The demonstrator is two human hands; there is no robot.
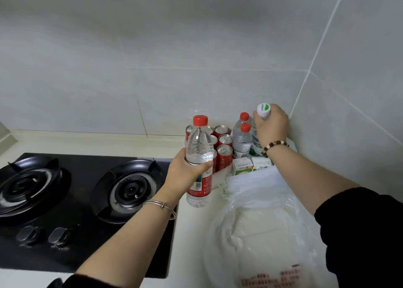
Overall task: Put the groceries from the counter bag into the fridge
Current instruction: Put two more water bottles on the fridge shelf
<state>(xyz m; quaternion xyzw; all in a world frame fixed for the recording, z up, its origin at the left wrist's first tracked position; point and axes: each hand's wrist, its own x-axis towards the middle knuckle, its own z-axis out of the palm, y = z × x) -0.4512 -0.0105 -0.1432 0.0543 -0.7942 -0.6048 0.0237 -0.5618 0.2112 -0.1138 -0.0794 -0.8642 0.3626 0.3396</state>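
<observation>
The left hand [185,170] has its fingers [205,165] wrapped round a red-capped water bottle [199,163], held upright just left of the white plastic bag [261,218] and clear of the tabletop [192,239]. The right hand [271,127] reaches beyond the bag into the wall corner, fingers closed over the neck of a white-capped bottle [263,109] standing tight among two more red-capped bottles [242,139], with red cans [223,154] and small cartons [242,166] nearby. Lifting it at an angle could, I think, knock those neighbours over, and with both hands full a slick bottle may slip.
</observation>
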